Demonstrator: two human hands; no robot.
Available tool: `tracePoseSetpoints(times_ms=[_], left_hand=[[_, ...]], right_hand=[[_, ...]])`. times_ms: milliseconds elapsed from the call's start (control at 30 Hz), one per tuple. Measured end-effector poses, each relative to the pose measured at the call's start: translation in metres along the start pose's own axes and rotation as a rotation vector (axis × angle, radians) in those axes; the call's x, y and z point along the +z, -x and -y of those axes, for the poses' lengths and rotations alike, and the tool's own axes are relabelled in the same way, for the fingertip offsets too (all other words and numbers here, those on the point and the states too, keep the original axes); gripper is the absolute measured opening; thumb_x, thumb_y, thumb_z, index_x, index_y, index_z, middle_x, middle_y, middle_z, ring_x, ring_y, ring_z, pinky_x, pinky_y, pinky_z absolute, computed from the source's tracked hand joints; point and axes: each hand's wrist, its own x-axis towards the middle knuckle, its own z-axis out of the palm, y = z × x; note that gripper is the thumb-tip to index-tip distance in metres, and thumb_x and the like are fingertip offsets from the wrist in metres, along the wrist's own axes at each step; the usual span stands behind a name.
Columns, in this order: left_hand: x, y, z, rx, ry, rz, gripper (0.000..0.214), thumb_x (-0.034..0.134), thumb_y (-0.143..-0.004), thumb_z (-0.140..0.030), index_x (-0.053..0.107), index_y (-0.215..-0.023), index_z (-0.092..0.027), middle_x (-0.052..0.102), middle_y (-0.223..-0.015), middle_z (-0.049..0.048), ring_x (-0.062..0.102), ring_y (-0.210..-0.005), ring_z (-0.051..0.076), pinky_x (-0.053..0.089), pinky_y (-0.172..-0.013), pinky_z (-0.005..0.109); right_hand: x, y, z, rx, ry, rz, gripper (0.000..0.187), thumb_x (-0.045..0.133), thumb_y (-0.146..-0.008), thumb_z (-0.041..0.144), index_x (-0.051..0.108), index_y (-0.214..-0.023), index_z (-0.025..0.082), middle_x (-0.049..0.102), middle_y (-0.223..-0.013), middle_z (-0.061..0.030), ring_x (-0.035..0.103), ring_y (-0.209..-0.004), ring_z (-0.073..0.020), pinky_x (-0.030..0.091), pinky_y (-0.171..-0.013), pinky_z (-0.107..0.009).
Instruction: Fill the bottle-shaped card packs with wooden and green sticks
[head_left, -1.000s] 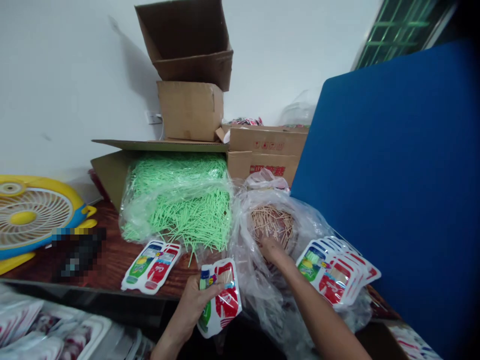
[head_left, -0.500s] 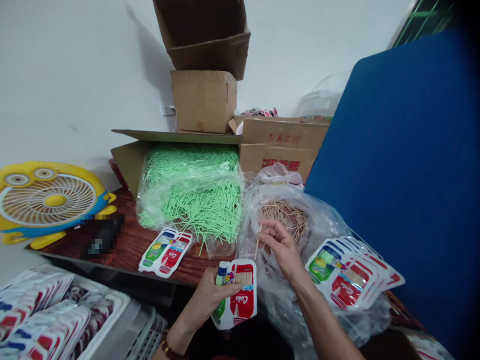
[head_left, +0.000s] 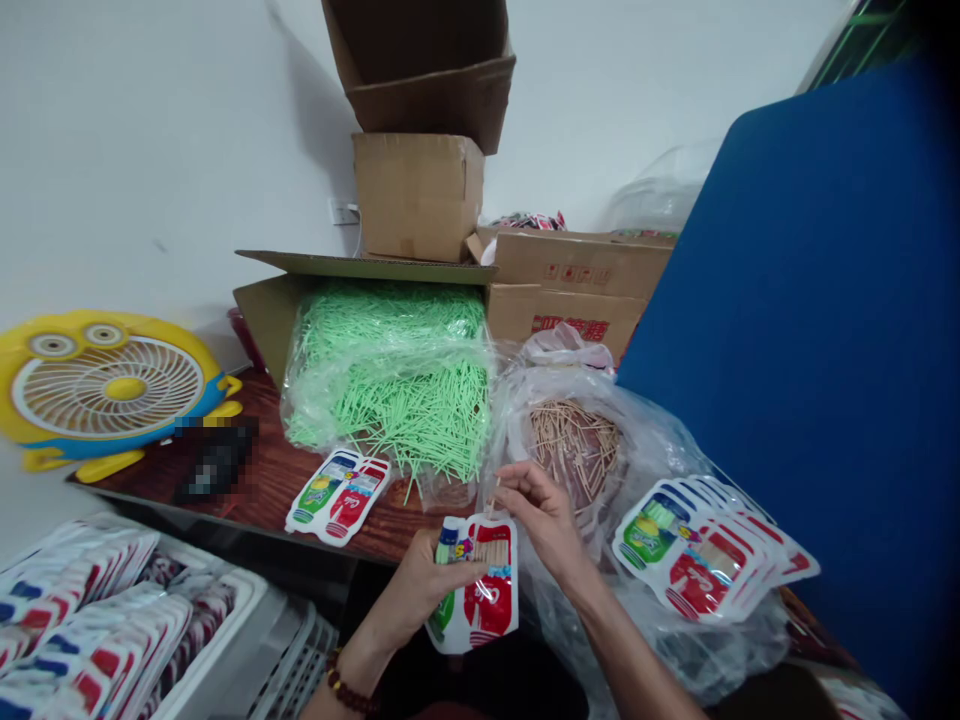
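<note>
My left hand (head_left: 433, 575) is closed on a red and green bottle-shaped pouch (head_left: 491, 607) marked Cola, thumb across its front. A row of tan sticks shows through the pouch's window. At the pouch's top edge, my right hand (head_left: 536, 510) pinches a thin tan stick (head_left: 494, 497), which points down at the opening; whether its tip is inside I cannot tell. Behind that hand, many loose tan sticks (head_left: 574, 440) lie in an open clear plastic bag (head_left: 660, 420). A fanned stack of similar pouches (head_left: 701, 560) rests on the bag at the right.
An open carton holds a bag of thin green sticks (head_left: 412, 390). Another pouch (head_left: 339, 497) lies on the dark wooden table (head_left: 277, 490). At left are a yellow fan (head_left: 120, 390) and a white crate (head_left: 232, 625) of pouches. Cardboard boxes (head_left: 416, 195) stand behind; a blue panel (head_left: 795, 330) rises right.
My right hand has moved left and slightly down, bringing the stick from beside the pouch to its top edge. The view has shifted slightly; my left hand keeps its hold.
</note>
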Motion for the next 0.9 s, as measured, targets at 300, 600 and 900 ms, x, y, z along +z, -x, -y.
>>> tracePoseSetpoints(times_ms=[300,600,900], left_hand=[[-0.004,-0.003,0.010,0.009,0.054,-0.012,0.023,0.079,-0.067,-0.023,0.074,-0.086,-0.011,0.076,-0.077,0.0056,0.066,-0.064,0.018,0.049,-0.064,0.025],[0.000,-0.004,0.007,-0.053,0.028,0.021,0.020,0.079,-0.067,-0.023,0.073,-0.081,-0.010,0.074,-0.073,0.0046,0.064,-0.061,0.015,0.048,-0.060,0.023],[-0.001,-0.003,0.000,-0.079,0.029,0.018,0.021,0.079,-0.068,-0.026,0.073,-0.083,-0.011,0.075,-0.072,0.0044,0.065,-0.060,0.014,0.049,-0.061,0.022]], right_hand=[[-0.010,0.011,0.000,-0.152,0.200,0.227,0.018,0.055,-0.089,0.031,0.072,-0.089,0.023,0.066,-0.099,-0.0042,0.059,-0.100,-0.0205,0.041,-0.092,-0.034],[-0.022,0.007,-0.005,-0.018,0.165,0.392,0.030,0.052,-0.091,0.039,0.073,-0.090,0.019,0.068,-0.104,-0.0060,0.061,-0.097,-0.0188,0.044,-0.089,-0.030],[-0.019,0.005,-0.014,0.039,0.080,0.420,0.031,0.053,-0.089,0.041,0.074,-0.092,0.018,0.070,-0.098,-0.0055,0.063,-0.090,-0.0180,0.046,-0.083,-0.029]])
